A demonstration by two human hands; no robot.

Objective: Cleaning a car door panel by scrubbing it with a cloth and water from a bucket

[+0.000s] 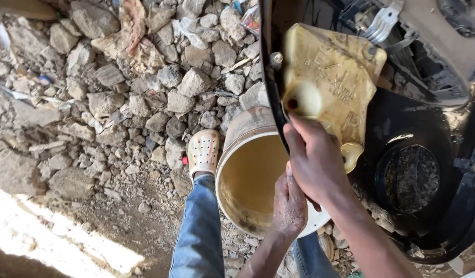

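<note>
Nearest the camera, a leg in blue jeans (201,231) ends in a pale perforated clog (203,151) planted on rubble (119,103). Just right of it stands a white bucket (247,170) of murky yellowish water. The left hand (290,203) rests against the bucket's near rim, fingers loosely curled, holding nothing I can make out. The right hand (314,159), just above, grips the lower edge of a yellowed plastic reservoir (332,82), fingers wrapped around it, inside a black car panel (433,170).

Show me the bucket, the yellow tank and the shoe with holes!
bucket (247,180): head view, on its inner wall.
yellow tank (335,77): head view, on its flat face.
shoe with holes (203,151): head view, on its top.
</note>
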